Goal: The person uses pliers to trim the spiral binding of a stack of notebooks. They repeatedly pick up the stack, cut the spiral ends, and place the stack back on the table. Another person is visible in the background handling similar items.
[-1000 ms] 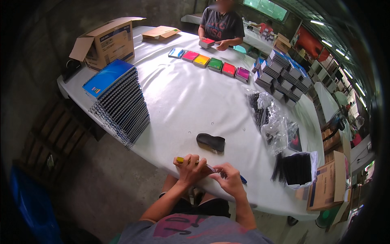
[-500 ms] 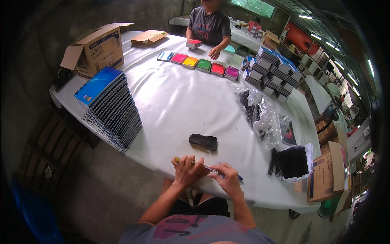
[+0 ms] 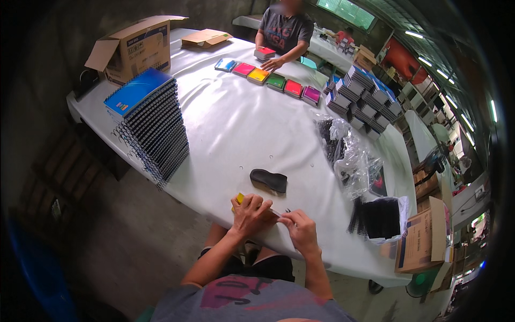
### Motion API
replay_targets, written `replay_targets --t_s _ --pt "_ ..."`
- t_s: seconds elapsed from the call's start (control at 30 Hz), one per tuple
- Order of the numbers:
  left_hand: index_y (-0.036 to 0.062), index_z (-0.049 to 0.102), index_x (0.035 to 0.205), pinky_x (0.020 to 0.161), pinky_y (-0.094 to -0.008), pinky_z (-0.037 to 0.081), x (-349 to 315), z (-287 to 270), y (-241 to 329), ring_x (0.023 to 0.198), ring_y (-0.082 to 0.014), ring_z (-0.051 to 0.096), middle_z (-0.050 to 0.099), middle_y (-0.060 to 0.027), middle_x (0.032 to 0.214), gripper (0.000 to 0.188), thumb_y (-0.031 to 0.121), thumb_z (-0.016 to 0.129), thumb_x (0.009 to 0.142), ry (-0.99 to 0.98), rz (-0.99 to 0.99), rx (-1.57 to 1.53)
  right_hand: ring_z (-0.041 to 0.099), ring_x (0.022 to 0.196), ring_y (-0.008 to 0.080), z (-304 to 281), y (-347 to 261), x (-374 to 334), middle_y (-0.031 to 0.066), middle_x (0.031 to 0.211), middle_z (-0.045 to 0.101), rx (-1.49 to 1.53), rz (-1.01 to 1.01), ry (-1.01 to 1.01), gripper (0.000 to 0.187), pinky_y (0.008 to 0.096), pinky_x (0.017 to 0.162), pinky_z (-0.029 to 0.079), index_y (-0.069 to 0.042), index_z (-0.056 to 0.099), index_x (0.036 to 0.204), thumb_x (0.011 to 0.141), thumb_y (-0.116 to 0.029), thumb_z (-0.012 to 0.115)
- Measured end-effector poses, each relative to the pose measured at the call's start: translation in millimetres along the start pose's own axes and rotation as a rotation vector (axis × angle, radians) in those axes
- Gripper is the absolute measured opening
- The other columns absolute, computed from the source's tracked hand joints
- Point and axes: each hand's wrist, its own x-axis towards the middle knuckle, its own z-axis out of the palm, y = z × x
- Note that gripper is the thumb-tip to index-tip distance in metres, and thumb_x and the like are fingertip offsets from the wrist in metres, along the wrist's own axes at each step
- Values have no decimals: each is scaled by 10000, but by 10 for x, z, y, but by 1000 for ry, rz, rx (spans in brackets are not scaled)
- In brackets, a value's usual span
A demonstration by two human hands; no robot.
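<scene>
Binding step in hand at counter edge — left hand clamped on yellow notebook, right hand pinching its spiral; next likely calls for steady feeding.

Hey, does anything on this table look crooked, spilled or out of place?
The tall stack of blue spiral notebooks leans, its top shifted toward the table's left edge. A few small rings lie loose on the white cloth. Otherwise nothing stands out; the coloured notebooks sit in a neat row.
</scene>
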Motion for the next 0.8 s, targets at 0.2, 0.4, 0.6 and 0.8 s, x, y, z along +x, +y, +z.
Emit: replay_targets --t_s 0.2,0.4,0.6,0.8 --pt "238 590 1006 773 -454 247 -66 -68 3 943 -205 396 418 -7 897 514 522 746 606 30 111 3 580 664 258 11 -62 -103 111 882 568 102 42 54 157 324 568 463 -39 660 923 772 -53 699" --pt "260 621 1020 798 -461 244 -119 -86 12 930 -215 394 407 -12 897 463 466 755 629 38 130 -68 585 690 260 109 -21 -181 114 879 565 -53 -37 111 178 351 597 477 -38 651 942 770 -51 698" --pt "253 614 1073 822 -454 259 -96 -113 35 1002 -229 419 451 -27 944 523 471 758 621 62 106 -66 601 722 270 -33 -205 -136 114 845 577 -5 90 68 129 366 611 479 -45 642 934 813 -90 658" --pt "182 582 1034 846 -450 283 -113 -101 21 1062 -273 430 464 -59 973 561 441 780 577 11 60 -121 602 706 248 -51 16 -205 106 772 594 47 -19 84 137 338 607 478 -65 634 987 857 -88 600"
